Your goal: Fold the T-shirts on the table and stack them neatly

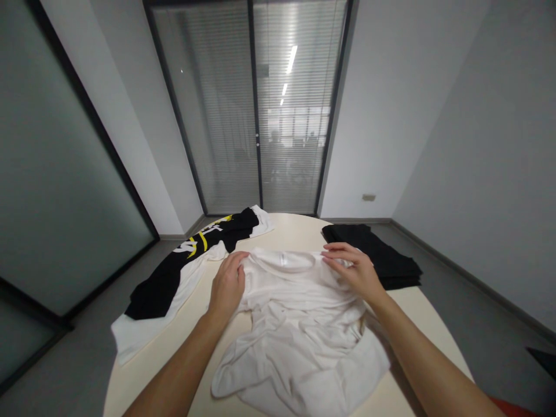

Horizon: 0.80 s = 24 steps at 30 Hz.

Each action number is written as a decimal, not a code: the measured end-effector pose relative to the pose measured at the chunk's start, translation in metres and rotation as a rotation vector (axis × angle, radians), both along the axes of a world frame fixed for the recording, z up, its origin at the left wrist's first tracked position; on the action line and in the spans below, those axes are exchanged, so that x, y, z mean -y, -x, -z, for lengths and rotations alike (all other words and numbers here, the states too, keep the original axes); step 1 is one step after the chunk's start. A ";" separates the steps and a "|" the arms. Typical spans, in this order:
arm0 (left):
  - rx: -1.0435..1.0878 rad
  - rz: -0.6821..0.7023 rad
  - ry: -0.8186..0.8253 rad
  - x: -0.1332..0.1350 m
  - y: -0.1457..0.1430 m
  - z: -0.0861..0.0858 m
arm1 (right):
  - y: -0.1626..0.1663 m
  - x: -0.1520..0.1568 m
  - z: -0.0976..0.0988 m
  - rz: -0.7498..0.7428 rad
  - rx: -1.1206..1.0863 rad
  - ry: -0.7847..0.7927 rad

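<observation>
Left hand (228, 285) and right hand (355, 273) had fingers (341, 249) pinching the white shirt (291, 324), collar mark (284, 259) and black garment's (157, 286) lettering (203, 241) basically unreadable tbh.

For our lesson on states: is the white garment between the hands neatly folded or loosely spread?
Loosely spread: the white garment lies rumpled on the table, left hand and right hand at its far edge.

My two forearms — the left forearm (182, 359) at seven o'clock, the right forearm (425, 353) at four — are bare to the edge of my view, slim and smooth, tapering toward narrow wrists. My left hand (228, 284) and right hand (354, 269) are bare too — slender-fingered, the nails too small to make out.
</observation>
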<state>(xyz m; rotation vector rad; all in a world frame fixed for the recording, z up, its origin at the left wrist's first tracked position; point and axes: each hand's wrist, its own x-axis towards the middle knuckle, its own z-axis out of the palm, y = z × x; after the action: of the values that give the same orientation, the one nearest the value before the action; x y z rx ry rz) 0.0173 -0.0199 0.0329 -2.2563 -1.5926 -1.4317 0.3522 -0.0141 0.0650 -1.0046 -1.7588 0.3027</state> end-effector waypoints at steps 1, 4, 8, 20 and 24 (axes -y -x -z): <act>-0.002 -0.011 0.002 0.000 0.000 0.001 | -0.002 -0.001 0.000 0.031 -0.024 -0.002; -0.021 -0.018 0.012 -0.001 0.000 0.004 | -0.004 -0.001 0.001 0.157 0.000 -0.010; -0.042 -0.003 0.047 -0.001 0.000 0.006 | -0.005 -0.001 0.003 0.252 0.182 -0.006; -0.238 -0.329 0.121 0.003 0.012 -0.010 | -0.004 0.004 -0.004 0.430 0.364 0.095; -0.263 -0.395 0.173 0.006 0.013 -0.014 | -0.002 0.004 -0.003 0.395 0.298 0.136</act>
<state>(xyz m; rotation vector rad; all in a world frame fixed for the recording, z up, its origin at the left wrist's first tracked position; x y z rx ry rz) 0.0043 -0.0261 0.0466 -1.9500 -1.9842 -0.8944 0.3541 -0.0183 0.0685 -1.5292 -1.7674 0.0205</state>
